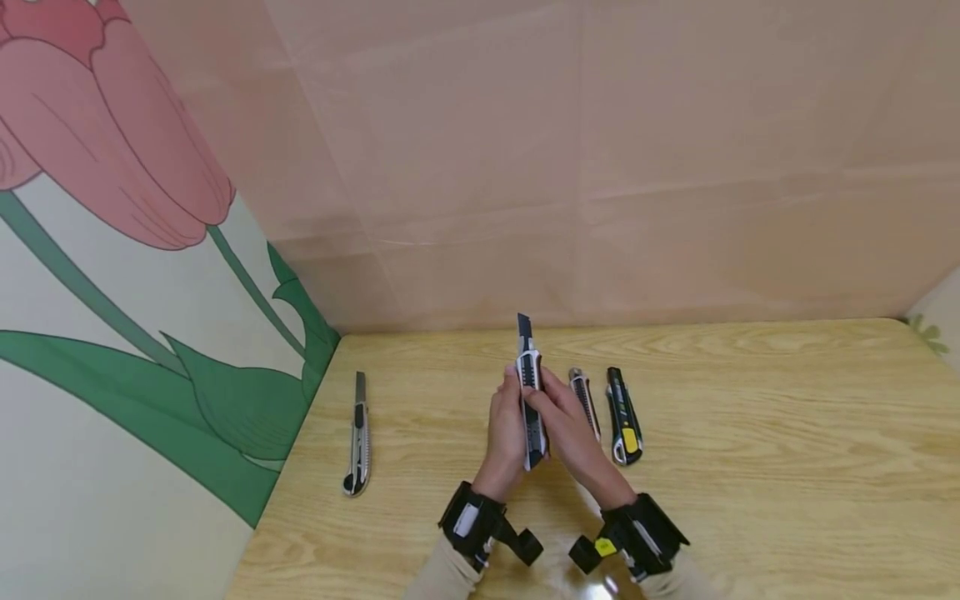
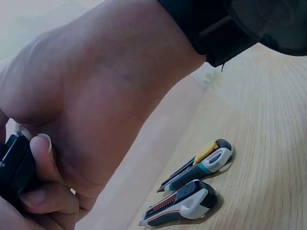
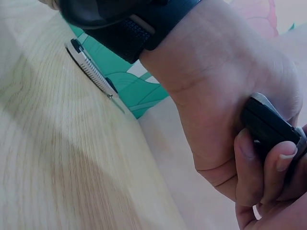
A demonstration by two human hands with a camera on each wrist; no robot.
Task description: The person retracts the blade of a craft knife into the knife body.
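Over the table (image 1: 787, 417), at the hub of a clock dial with 12 o'clock directed away from the person: holds utility knife (image 1: 533, 421) raised above the wood surface. Points dark blade (image 1: 524, 332) toward 12 o'clock, handle butt toward 6 o'clock. Shows grey-white edging around a black grip.

Left hand (image 1: 507, 433): clamped on the handle from the 9 o'clock side. Right hand (image 1: 570, 433): clamped on the same handle from the 3 o'clock side, thumb laid over the upper face. In the left wrist view, shows curled fingertips (image 2: 42, 158) against the dark handle; ownership by left or right hand not distinguishable at that range.

At 9 o'clock, well apart from both hands: silver knife (image 1: 360, 446), flat on the table, blade toward 12 o'clock, ridged along one edge.

At 3 o'clock, just beyond the right hand: grey knife (image 1: 584, 400), partly hidden by that hand in the head view, red-striped in the left wrist view. Farther out at 3 o'clock, just beside the grey knife: yellow-marked knife (image 1: 626, 421), front end between 11 and 12 o'clock.

At 7 o'clock and between 4 and 5 o'clock: black wrist straps (image 1: 467, 521), worn above beige sleeves (image 1: 438, 575).

At 10 o'clock: pink tulip mural (image 1: 112, 125). At 12 o'clock, behind the table: creased tan sheet (image 1: 600, 167).
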